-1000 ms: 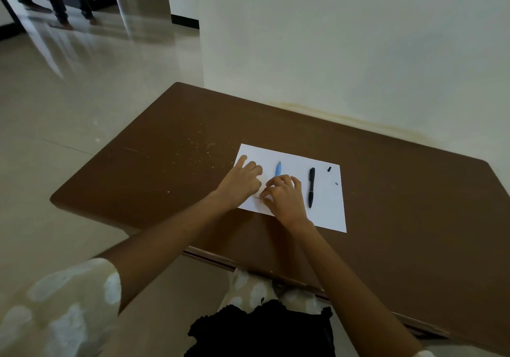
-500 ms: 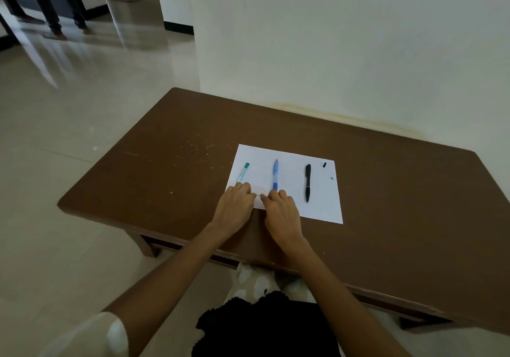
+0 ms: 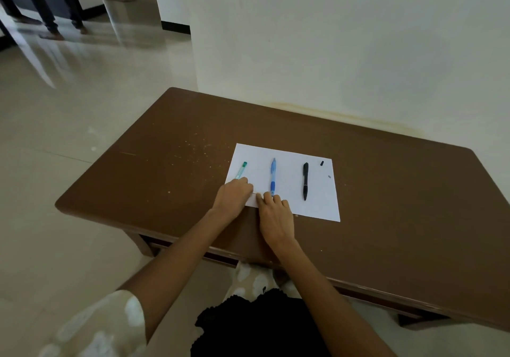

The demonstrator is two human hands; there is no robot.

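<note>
A white paper sheet (image 3: 287, 169) lies on the brown table (image 3: 386, 205). Three pens rest on it: a green-capped clear pen (image 3: 242, 169) at the left, a blue pen (image 3: 273, 174) in the middle and a black pen (image 3: 305, 180) at the right. My left hand (image 3: 233, 195) sits with curled fingers at the sheet's near left corner and hides the green pen's lower end. My right hand (image 3: 274, 216) lies beside it, just below the blue pen's tip. A thin pale rod (image 3: 255, 192) spans the small gap between them, and the fingertips of both hands pinch it.
A small black piece (image 3: 322, 163) and a tiny grey piece (image 3: 329, 176) lie on the sheet's far right corner. A white wall (image 3: 345, 53) stands behind the table. Tiled floor (image 3: 69, 136) spreads to the left, with dark furniture legs (image 3: 49, 6) far off.
Both hands have slid toward the near edge of the sheet, which uncovered the green pen and more of the blue pen. Over the last half second they have barely moved.
</note>
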